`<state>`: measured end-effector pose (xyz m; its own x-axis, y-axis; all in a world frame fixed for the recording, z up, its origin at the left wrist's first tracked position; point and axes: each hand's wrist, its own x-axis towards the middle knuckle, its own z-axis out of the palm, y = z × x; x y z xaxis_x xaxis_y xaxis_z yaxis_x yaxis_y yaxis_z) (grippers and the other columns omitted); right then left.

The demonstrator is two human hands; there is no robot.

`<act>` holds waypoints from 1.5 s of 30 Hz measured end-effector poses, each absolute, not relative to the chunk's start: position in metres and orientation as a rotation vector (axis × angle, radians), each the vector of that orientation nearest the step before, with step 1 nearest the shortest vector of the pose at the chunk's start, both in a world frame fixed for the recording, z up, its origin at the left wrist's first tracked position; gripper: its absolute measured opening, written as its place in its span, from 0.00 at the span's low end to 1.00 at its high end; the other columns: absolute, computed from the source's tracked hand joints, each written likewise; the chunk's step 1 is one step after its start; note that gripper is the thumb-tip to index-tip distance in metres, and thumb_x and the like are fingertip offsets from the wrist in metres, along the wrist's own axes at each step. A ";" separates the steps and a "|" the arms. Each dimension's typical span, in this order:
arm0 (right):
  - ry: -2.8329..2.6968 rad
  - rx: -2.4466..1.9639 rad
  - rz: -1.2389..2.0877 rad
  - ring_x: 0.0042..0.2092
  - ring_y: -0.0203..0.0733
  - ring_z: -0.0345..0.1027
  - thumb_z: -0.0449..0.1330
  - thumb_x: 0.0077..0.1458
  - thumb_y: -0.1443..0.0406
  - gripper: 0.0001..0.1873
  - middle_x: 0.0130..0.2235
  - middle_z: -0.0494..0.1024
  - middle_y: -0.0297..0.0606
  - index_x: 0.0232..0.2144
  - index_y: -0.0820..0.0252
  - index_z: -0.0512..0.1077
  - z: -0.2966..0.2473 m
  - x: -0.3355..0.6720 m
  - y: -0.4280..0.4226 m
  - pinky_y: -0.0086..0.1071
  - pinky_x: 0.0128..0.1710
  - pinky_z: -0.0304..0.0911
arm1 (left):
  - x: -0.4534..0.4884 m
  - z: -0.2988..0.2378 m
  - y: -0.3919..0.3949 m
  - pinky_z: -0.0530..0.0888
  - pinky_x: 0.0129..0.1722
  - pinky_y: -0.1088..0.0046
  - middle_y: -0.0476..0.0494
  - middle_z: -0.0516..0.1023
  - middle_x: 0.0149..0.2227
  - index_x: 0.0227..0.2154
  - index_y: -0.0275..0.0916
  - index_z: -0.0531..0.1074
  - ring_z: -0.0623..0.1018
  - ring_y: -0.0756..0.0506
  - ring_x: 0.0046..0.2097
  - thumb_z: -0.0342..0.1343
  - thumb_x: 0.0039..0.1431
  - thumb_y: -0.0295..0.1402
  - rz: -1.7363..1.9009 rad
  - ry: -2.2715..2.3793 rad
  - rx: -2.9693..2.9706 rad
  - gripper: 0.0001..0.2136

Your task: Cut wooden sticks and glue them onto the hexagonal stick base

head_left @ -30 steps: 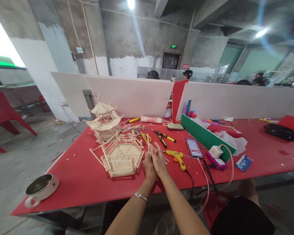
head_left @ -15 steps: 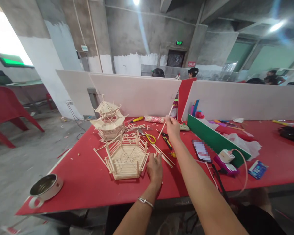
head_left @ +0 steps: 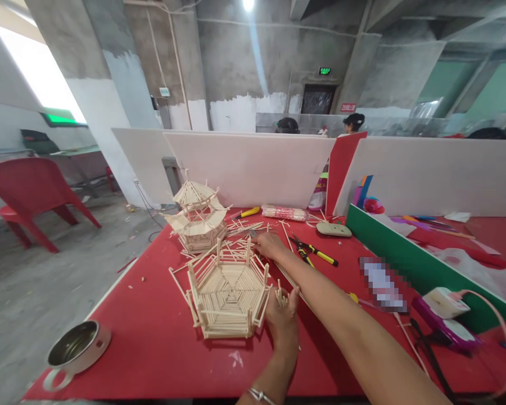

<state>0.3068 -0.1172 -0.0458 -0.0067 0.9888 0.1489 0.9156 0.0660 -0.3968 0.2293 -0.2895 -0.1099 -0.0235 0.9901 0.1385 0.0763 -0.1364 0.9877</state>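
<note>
My left hand (head_left: pixel 282 320) rests on the table at the right side of a six-sided stick frame (head_left: pixel 231 292), its fingers curled around a few short wooden sticks (head_left: pixel 281 298). That frame has a floor of concentric sticks and upright posts at its corners. Farther forward, my right hand (head_left: pixel 267 246) is closed low over the spot of a yellow-handled hand tool. Only the tool's grey metal end (head_left: pixel 253 233) shows past the fingers; its handles are hidden. Loose sticks (head_left: pixel 236 246) lie around it. A tiered stick pagoda (head_left: pixel 198 216) stands behind the frame, to the left.
Yellow-black pliers (head_left: pixel 314 252) lie right of my right hand. Behind are a yellow cutter knife (head_left: pixel 248 212), a packet of sticks (head_left: pixel 284 212) and a bottle (head_left: pixel 318 194). A mug (head_left: pixel 78 346) stands front left. A green divider (head_left: pixel 430 264), phone (head_left: pixel 383 284) and charger cables are on the right.
My right hand has let go of the long stick it held up and has come down leftward onto the yellow-handled tool. My left hand still holds the short sticks. The view has shifted.
</note>
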 end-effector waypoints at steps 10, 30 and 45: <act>-2.108 -1.858 0.307 0.51 0.46 0.70 0.59 0.63 0.60 0.15 0.53 0.73 0.43 0.50 0.58 0.71 -0.047 0.298 -0.104 0.45 0.52 0.66 | 0.235 -0.109 -0.294 0.61 0.24 0.71 0.52 0.63 0.19 0.21 0.44 0.59 0.65 0.48 0.22 0.55 0.55 0.32 1.325 1.351 1.413 0.11; -1.113 -1.789 0.206 0.41 0.44 0.74 0.56 0.54 0.63 0.18 0.46 0.79 0.44 0.47 0.59 0.75 -0.087 0.312 -0.420 0.35 0.41 0.69 | 0.229 -0.088 -0.307 0.62 0.27 0.75 0.54 0.65 0.21 0.25 0.40 0.66 0.63 0.51 0.23 0.55 0.61 0.37 1.537 0.977 1.748 0.11; -1.358 -2.291 0.247 0.40 0.44 0.75 0.53 0.57 0.69 0.11 0.36 0.81 0.42 0.34 0.58 0.76 -0.084 0.276 -0.390 0.31 0.33 0.57 | 0.225 -0.095 -0.313 0.66 0.26 0.76 0.53 0.70 0.23 0.29 0.39 0.70 0.69 0.50 0.25 0.60 0.52 0.33 1.364 1.049 1.599 0.05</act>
